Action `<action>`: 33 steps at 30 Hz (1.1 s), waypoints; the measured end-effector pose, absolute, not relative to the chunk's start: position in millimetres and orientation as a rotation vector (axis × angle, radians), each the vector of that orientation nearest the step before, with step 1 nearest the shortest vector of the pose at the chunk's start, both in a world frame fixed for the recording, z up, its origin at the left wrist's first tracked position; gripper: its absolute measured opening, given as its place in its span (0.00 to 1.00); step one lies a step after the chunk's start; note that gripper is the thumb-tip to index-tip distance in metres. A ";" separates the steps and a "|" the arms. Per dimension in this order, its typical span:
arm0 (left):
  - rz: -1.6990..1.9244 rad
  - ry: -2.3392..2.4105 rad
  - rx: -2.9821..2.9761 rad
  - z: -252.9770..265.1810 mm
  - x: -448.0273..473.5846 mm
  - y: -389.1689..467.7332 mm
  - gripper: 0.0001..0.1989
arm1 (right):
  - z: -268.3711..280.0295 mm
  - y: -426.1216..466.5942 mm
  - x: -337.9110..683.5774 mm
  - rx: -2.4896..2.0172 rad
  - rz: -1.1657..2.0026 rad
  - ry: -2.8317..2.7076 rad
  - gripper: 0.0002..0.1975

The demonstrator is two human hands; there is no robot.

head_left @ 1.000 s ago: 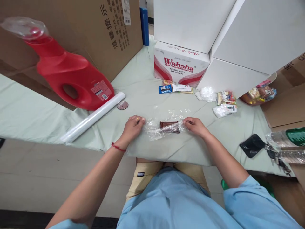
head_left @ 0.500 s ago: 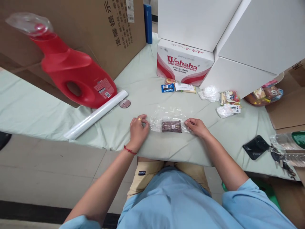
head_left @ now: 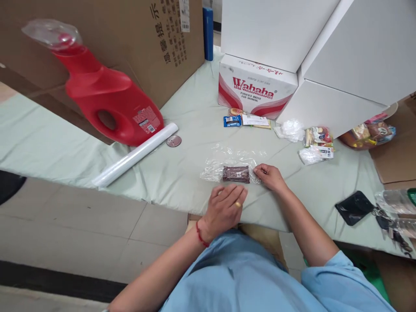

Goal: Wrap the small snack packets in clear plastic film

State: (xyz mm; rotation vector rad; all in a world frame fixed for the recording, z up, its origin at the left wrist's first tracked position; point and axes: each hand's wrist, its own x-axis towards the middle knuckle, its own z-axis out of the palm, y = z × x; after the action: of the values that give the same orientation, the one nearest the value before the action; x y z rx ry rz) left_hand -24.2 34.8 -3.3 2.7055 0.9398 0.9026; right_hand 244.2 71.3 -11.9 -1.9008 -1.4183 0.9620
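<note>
A small dark brown snack packet [head_left: 236, 174] with white lettering lies on a crumpled sheet of clear plastic film [head_left: 212, 167]. My right hand [head_left: 269, 177] pinches the right edge of that film, close beside the packet. On the near side of the packet is my left hand [head_left: 225, 207], back upward, with loosely bent fingers and nothing visible in them. It wears a ring and a red bracelet. Its fingertips come close to the film's near edge; whether they touch it I cannot tell.
Left on the cloth-covered table lie a roll of film [head_left: 138, 156], a round disc [head_left: 173, 141] and a large red jug [head_left: 113, 102]. Wrapped snacks [head_left: 232, 121] and crumpled film [head_left: 290, 130] line the Wahaba box [head_left: 253, 89]. A black pouch [head_left: 354, 208] lies right.
My left hand has left the film's left edge and moved right and nearer to my body, in front of the packet. My right hand keeps its place at the film's right edge.
</note>
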 end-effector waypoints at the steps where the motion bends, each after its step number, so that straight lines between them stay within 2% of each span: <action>1: 0.815 0.977 2.684 -3.1 -14.3 39.9 0.23 | -10.9 71.9 244.5 -1.886 0.993 -1.402 0.19; 4: 0.684 1.233 2.539 -7.5 2.9 62.6 0.23 | -8.5 71.0 250.9 -1.859 1.110 -1.285 0.21; 7: 0.676 1.286 2.498 -17.7 3.8 76.9 0.23 | -6.2 67.2 270.1 -1.892 1.118 -1.225 0.22; 13: 0.714 1.241 2.552 -27.9 0.1 76.4 0.22 | 14.3 94.0 298.8 -2.158 0.478 -1.490 0.13; 17: 0.716 1.242 2.564 -28.3 0.8 77.3 0.23 | 23.2 143.3 260.3 -1.973 0.337 -1.951 0.14; 21: 0.720 1.232 2.591 -30.7 0.0 77.2 0.24 | 14.9 182.9 211.3 -1.986 0.386 -2.208 0.25; 23: 0.717 1.227 2.599 -31.6 -0.6 76.8 0.24 | 10.8 195.6 199.3 -2.037 0.540 -2.173 0.26; 28: 0.728 1.224 2.609 -30.9 -1.1 77.0 0.23 | 16.0 213.7 202.1 -1.949 0.936 -2.100 0.09; 31: 0.734 1.242 2.607 -29.6 -1.1 76.4 0.24 | 29.0 210.0 207.1 -1.782 0.945 -2.098 0.06; 33: 0.727 1.275 2.586 -28.9 -1.1 74.8 0.24 | 39.9 196.1 207.1 -1.647 0.832 -2.137 0.05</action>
State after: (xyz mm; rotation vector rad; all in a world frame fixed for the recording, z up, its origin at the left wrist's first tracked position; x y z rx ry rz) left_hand -1.1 74.8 -28.9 2.5857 1.2748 0.7272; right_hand 207.1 196.1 39.9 -1.6469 -2.1366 0.8319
